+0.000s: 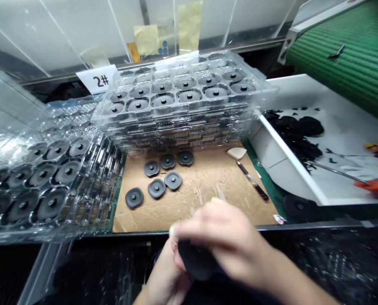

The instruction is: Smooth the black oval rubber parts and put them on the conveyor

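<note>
Below the front edge of the bench, my left hand (171,275) is closed around a dark rounded disc (198,260). My right hand (227,237), blurred by motion, curls over the same disc from above, its fingers bent and touching it near my left thumb. What lies between the fingertips is hidden. Several similar grey-black discs with a small centre stud, such as one loose disc (134,198), lie on a cardboard sheet (208,178) beyond my hands. A slim knife-like tool with a black handle (252,181) rests at the sheet's right side.
Stacked clear plastic trays (176,112) filled with discs stand behind the cardboard. More filled trays (77,186) rise on the left. At right, a white bin (287,169) holds black pieces and an orange-handled tool (373,186). A green conveyor belt (344,63) slopes above it.
</note>
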